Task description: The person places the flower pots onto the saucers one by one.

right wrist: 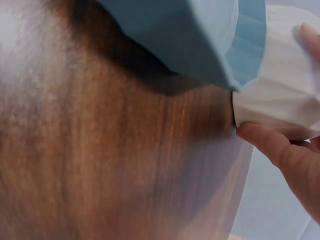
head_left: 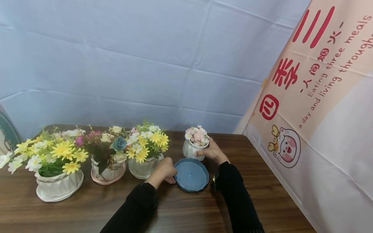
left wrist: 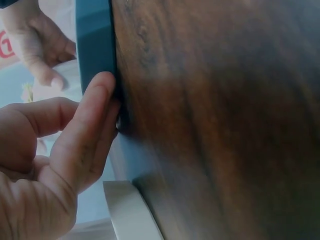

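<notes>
My left hand (head_left: 165,170) is at the left edge of a round blue plant saucer (head_left: 190,174). In the left wrist view, its fingers (left wrist: 90,110) pinch the saucer's rim (left wrist: 95,40). Behind the saucer stands a small white flowerpot (right wrist: 285,80) with pale pink and white artificial flowers (head_left: 197,136). My right hand (head_left: 214,151) grips this pot from its right side, with thumb and fingers around the faceted wall. The fingers on the pot's far side are hidden in the head view.
To the left stand three white pots on saucers: one with yellow and white daisies (head_left: 147,140), one with mixed roses (head_left: 107,145), one with larger yellow daisies (head_left: 58,152). They rest on a brown wooden table (head_left: 186,213). A printed cloth (head_left: 314,97) hangs along the right edge.
</notes>
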Tool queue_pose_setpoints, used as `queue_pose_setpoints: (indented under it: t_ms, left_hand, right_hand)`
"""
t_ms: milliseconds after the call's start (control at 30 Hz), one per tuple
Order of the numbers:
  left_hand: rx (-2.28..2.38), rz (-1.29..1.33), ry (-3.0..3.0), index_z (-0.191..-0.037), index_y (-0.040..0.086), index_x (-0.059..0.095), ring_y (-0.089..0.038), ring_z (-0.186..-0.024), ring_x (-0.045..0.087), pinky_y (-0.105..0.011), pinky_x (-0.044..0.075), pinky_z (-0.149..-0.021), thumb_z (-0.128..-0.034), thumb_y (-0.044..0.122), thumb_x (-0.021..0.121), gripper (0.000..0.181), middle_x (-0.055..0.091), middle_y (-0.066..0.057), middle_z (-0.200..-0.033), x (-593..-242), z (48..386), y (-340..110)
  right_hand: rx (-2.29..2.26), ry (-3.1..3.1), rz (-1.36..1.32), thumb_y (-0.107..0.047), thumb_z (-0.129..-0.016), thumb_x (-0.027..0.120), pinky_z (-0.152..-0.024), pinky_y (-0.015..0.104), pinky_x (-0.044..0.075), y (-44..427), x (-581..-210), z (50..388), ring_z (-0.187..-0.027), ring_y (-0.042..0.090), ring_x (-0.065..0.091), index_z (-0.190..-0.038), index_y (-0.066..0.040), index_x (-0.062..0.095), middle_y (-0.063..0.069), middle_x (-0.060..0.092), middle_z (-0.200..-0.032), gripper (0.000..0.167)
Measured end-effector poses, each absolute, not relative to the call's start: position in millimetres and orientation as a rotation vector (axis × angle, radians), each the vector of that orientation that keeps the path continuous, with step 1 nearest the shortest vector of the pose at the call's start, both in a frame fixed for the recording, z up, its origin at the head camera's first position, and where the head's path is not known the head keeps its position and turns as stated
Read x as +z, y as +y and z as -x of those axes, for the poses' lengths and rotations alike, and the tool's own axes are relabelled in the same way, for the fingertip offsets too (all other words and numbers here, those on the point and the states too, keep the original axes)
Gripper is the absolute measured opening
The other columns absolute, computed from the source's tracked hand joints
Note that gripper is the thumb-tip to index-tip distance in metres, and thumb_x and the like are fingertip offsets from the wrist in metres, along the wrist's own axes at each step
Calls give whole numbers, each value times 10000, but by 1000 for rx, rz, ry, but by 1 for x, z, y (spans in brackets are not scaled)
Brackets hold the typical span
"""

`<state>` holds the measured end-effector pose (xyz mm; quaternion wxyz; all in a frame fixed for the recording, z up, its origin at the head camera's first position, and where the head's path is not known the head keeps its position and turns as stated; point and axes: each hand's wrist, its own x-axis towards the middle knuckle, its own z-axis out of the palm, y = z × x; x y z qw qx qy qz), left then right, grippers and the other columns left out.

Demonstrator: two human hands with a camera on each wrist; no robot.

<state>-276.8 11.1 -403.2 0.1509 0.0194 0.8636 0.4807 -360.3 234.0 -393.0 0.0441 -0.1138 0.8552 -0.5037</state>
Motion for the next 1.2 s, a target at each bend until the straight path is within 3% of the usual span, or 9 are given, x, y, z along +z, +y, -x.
queue_pose_setpoints:
  t_ms: [333, 633, 1200]
  left_hand:
    - [1391, -97, 2475, -751, -13, 471, -224, -477, 611, -330, 522, -463, -800, -72, 522, 92, 583, -167, -588, -405, 275, 8]
    - [1461, -136, 2432, -525, 149, 284, -229, -463, 613, -338, 523, -457, -781, -84, 501, 409, 579, -155, -508, -409, 277, 6]
    - [1532, -106, 2400, -534, 87, 412, -232, -478, 620, -333, 529, -474, -789, -84, 465, 312, 587, -181, -530, -407, 276, 4]
  right_hand:
    - [-1575, 2602, 170, -34, -673, 794, -854, 458, 435, 232, -397, 357, -1185, 342, 416, -1412, -31, 207, 210, 379, -1336, 944]
    - [-1600, 2629, 107, -71, -685, 807, -749, 419, 491, 232, -398, 355, -1143, 337, 458, -1405, -48, 239, 201, 410, -1312, 917]
    - [-1718, 2735, -72, -119, -642, 839, -647, 474, 530, 225, -386, 347, -1046, 343, 499, -1343, -16, 305, 202, 424, -1238, 887]
